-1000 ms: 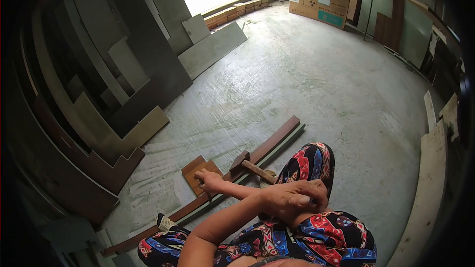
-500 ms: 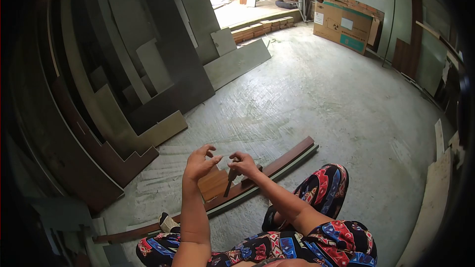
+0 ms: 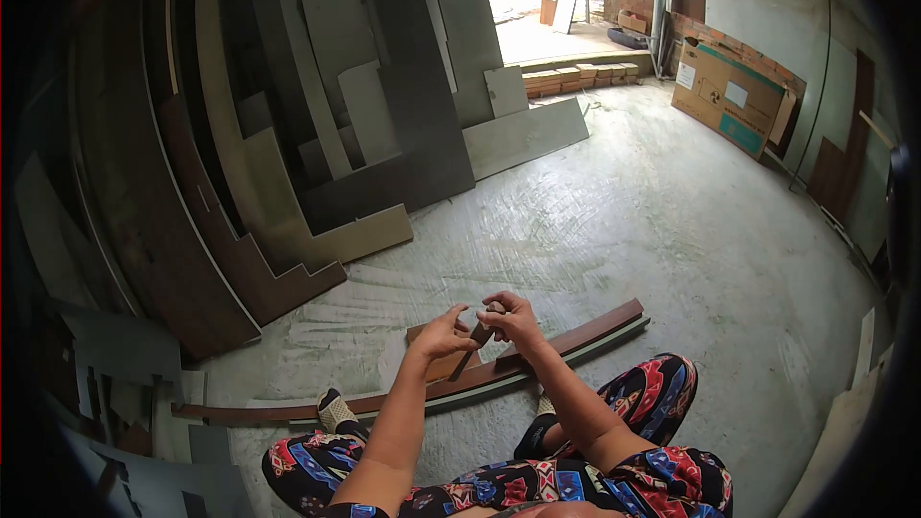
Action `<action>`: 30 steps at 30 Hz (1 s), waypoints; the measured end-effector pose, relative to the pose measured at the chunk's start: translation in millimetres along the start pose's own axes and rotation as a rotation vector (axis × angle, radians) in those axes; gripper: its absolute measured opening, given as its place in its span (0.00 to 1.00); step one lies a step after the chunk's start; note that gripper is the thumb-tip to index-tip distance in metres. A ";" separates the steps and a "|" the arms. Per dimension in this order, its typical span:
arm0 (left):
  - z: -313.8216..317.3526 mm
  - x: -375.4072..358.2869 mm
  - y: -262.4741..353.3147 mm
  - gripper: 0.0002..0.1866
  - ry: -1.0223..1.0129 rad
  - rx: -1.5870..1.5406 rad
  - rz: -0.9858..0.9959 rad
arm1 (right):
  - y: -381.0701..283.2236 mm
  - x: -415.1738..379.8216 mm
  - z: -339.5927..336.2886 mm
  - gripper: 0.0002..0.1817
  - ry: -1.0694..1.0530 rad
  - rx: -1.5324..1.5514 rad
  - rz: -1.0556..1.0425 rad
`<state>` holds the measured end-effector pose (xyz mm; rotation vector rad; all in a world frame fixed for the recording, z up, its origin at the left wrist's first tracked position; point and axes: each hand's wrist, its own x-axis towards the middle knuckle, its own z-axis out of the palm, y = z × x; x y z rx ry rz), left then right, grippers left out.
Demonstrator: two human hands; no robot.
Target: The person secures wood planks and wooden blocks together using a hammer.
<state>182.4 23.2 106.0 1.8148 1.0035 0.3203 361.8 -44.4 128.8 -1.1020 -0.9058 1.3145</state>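
Observation:
My right hand [image 3: 512, 319] is closed around the handle of a dark narrow tool [image 3: 468, 357], which slants down to the left. My left hand [image 3: 445, 334] reaches to the tool from the left, its fingers curled and partly apart, close to my right fingers; whether it grips the tool is unclear. Under the hands lies a long brown strip [image 3: 595, 325] beside a pale green-edged strip [image 3: 614, 334] on the floor. A short orange-brown wooden piece [image 3: 443, 365] lies behind the long strip, partly covered by my left hand.
Tall boards and panels [image 3: 417, 125] lean along the left wall. A cardboard box [image 3: 726, 96] stands against the back right wall, with stacked bricks [image 3: 576, 79] by the doorway. My legs [image 3: 662, 403] are folded on both sides near the strips.
The view has turned left. Both hands have come closer together around the tool, and the left fingers now reach its side.

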 end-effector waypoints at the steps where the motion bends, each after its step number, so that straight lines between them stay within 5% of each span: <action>1: 3.9 -2.3 5.7 0.48 -0.025 -0.127 -0.023 | -0.4 -0.9 1.7 0.16 -0.004 -0.004 0.006; 8: 44.6 11.2 -6.7 0.36 0.105 -0.142 0.244 | 4.4 -2.2 12.1 0.19 -0.092 0.007 -0.068; 11: 37.9 4.4 1.4 0.34 0.183 -0.098 0.161 | 1.8 -0.5 -2.4 0.21 -0.162 0.107 0.022; 14: 19.6 -12.2 17.1 0.33 0.237 -0.093 0.071 | 16.0 7.9 -27.7 0.22 0.027 0.084 0.076; 16: 9.6 -6.8 3.1 0.32 0.262 -0.136 0.044 | 58.7 17.8 -61.8 0.27 0.206 -0.357 0.097; 18: 5.0 3.8 -25.3 0.30 0.292 -0.197 0.069 | 152.5 26.4 -117.0 0.33 0.370 -1.114 0.030; 20: -2.4 0.1 -29.0 0.29 0.268 -0.268 0.028 | 142.1 -19.8 -100.8 0.34 0.408 -1.310 0.354; 23: -7.6 -14.5 -15.2 0.26 0.302 -0.410 0.075 | 150.5 -49.1 -94.8 0.35 0.257 -1.298 0.733; 30: -16.2 -16.9 -27.9 0.24 0.397 -0.439 0.021 | 169.1 -37.2 -102.0 0.38 0.164 -1.312 0.705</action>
